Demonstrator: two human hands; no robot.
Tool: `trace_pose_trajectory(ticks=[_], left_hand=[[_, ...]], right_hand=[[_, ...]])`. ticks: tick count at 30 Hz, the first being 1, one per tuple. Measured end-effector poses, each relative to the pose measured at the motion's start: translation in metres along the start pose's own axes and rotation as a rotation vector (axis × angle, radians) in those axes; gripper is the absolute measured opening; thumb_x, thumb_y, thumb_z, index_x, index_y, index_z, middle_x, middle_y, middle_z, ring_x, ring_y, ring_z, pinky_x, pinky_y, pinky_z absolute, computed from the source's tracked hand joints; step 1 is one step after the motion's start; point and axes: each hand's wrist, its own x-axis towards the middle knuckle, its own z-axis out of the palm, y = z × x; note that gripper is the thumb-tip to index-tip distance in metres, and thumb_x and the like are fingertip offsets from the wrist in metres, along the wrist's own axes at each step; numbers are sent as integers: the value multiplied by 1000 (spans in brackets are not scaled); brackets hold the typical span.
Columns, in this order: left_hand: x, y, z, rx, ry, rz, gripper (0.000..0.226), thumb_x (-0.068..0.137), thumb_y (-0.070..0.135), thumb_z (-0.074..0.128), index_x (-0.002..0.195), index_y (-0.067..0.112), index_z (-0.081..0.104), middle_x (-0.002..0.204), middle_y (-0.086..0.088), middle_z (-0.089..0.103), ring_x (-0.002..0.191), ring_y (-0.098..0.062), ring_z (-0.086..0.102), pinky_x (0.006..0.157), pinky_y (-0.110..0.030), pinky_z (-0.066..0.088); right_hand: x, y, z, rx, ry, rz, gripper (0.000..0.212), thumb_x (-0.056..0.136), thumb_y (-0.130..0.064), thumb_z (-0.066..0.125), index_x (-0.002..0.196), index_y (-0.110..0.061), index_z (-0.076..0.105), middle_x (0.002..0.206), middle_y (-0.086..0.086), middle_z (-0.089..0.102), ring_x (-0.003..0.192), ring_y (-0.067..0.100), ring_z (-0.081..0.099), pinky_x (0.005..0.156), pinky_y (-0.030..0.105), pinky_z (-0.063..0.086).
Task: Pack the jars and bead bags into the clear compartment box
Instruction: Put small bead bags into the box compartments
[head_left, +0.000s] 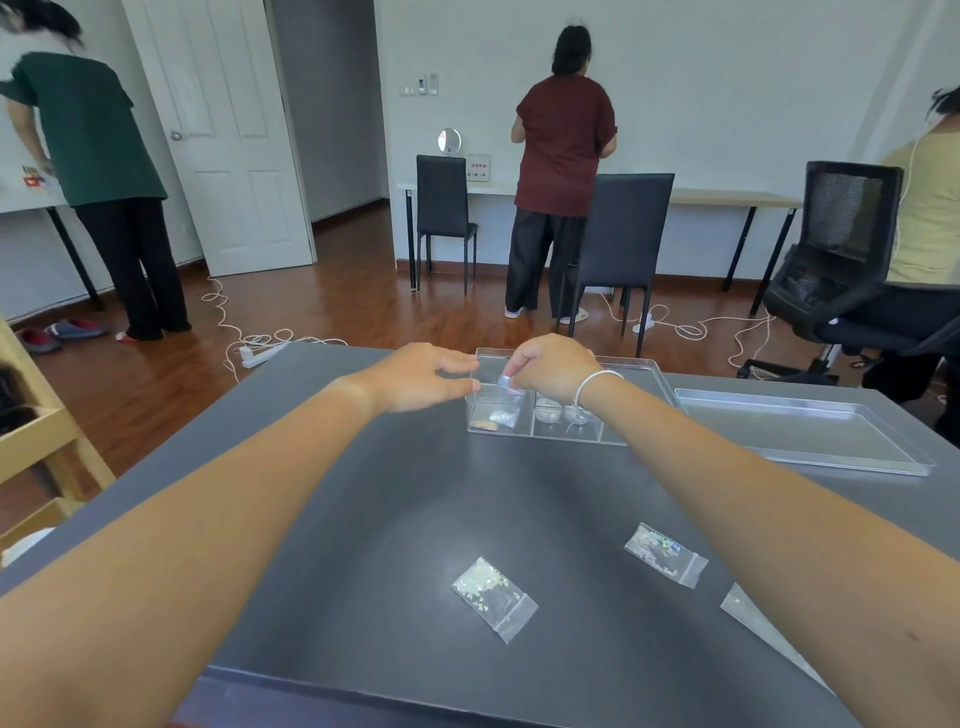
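The clear compartment box (631, 366) stands at the far side of the dark table. My right hand (553, 366) hovers over its left part, pinching a small clear bead bag (506, 383). My left hand (423, 376) rests at the box's left edge with fingers spread, touching its wall. Inside the box lie a bead bag (503, 417) in the front left compartment and clear jars (550, 410) in the middle one. Two bead bags lie loose on the near table, one in the middle (493, 597) and one to the right (665, 555). A third bag (743, 605) is partly hidden under my right forearm.
The box's clear lid (800, 428) lies flat on the table to the right. Three people stand at other tables beyond. Black chairs (621, 234), an office chair (841, 249) and white cables on the wood floor lie behind the table. A wooden shelf (36, 441) stands at left.
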Motion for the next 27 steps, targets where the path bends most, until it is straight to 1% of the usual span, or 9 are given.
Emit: trace_pose_trajectory(ticks=[3, 7, 11, 14, 18, 21, 24, 26, 27], left_hand=[[-1, 0, 0, -1, -1, 5, 46, 88, 37, 54, 131, 21, 50, 146, 8, 40, 135, -7, 32, 111, -24, 18], [-1, 0, 0, -10, 3, 2, 46, 88, 37, 54, 131, 21, 50, 146, 8, 40, 135, -7, 33, 112, -24, 18], [-1, 0, 0, -9, 0, 3, 46, 88, 36, 54, 131, 20, 50, 146, 8, 40, 135, -7, 32, 107, -19, 16], [-1, 0, 0, -14, 1, 1, 46, 88, 37, 54, 131, 20, 50, 146, 8, 39, 136, -7, 32, 109, -21, 17], [-2, 0, 1, -27, 4, -2, 46, 87, 37, 55, 130, 21, 51, 146, 8, 40, 135, -7, 33, 111, -23, 18], [-2, 1, 2, -38, 21, -2, 45, 87, 36, 56, 129, 20, 53, 145, 7, 42, 133, -7, 36, 112, -24, 20], [-4, 2, 5, -46, 48, 4, 43, 87, 34, 56, 127, 18, 54, 144, 4, 44, 132, -9, 37, 111, -24, 22], [-7, 4, 6, -88, 60, -2, 42, 87, 33, 57, 126, 18, 55, 143, 5, 44, 131, -9, 39, 111, -27, 26], [-9, 6, 6, -125, 70, -13, 41, 87, 32, 58, 125, 19, 56, 143, 6, 45, 130, -9, 40, 110, -29, 29]], right_hand=[[4, 0, 3, -59, 40, 14, 15, 83, -19, 57, 80, -29, 68, 104, -6, 70, 104, 20, 57, 103, 38, 32], [6, -1, 10, -140, 50, 12, 22, 84, -16, 52, 86, -27, 71, 104, -5, 70, 104, 21, 57, 96, 35, 29], [8, -2, 12, -186, 36, 9, 25, 84, -17, 51, 88, -26, 74, 107, -4, 71, 107, 23, 56, 97, 36, 29], [8, -1, 12, -209, 44, 17, 26, 85, -19, 51, 92, -26, 74, 111, -3, 70, 109, 24, 55, 98, 35, 29], [6, 1, 11, -211, 94, -10, 27, 85, -18, 50, 91, -30, 74, 114, -5, 69, 111, 24, 54, 98, 36, 30], [-1, 4, 9, -160, 154, -47, 27, 85, -17, 49, 88, -29, 74, 113, -5, 69, 111, 25, 53, 97, 37, 30], [-13, 9, 7, -35, 205, -100, 23, 86, -17, 51, 88, -25, 73, 110, -4, 70, 112, 23, 52, 96, 36, 28], [-25, 12, 6, 57, 235, -119, 20, 86, -17, 53, 87, -23, 73, 109, -3, 71, 113, 22, 52, 100, 36, 28], [-31, 14, 4, 97, 244, -125, 19, 86, -17, 54, 87, -22, 73, 107, -2, 71, 113, 23, 53, 103, 38, 31]])
